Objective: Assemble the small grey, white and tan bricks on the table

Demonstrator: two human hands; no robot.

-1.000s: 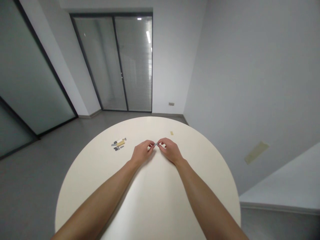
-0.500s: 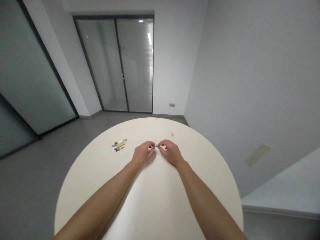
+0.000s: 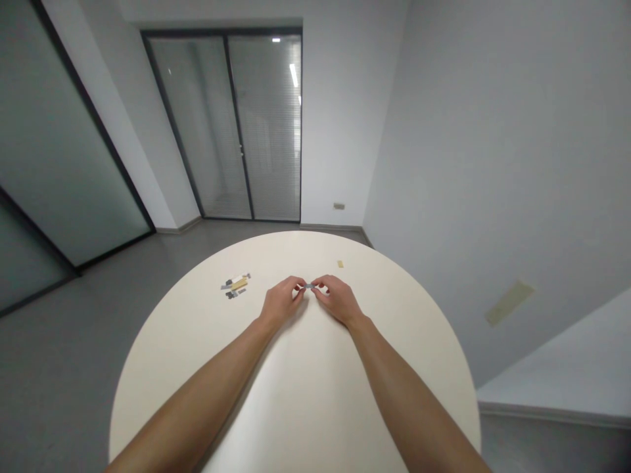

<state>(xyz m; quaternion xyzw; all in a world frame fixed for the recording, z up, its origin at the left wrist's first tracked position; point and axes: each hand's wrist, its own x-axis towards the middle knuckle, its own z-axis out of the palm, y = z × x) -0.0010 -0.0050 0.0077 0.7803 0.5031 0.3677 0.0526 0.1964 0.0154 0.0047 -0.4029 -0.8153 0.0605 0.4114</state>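
Between my two hands, just above the tabletop, is a small grey piece (image 3: 309,286), too small for me to tell its kind. My left hand (image 3: 282,301) pinches its left end between thumb and fingers. The right end sits in the pinch of my right hand (image 3: 338,299). My fingertips cover both ends of the piece. Left of my left hand lies a loose group of small parts, including a yellow block (image 3: 239,284), a white piece (image 3: 237,278) and several grey and dark pieces (image 3: 231,295).
A round cream table (image 3: 305,394) fills the lower middle. Beyond my right hand lies a small yellow piece (image 3: 340,264). A wall (image 3: 493,164) rises to the right, and a dark-framed glass door (image 3: 266,131) stands behind the table.
The piece between my fingers looks greyer and slightly turned, where it showed a bluish side before. Both hands keep nearly the same place and grip.
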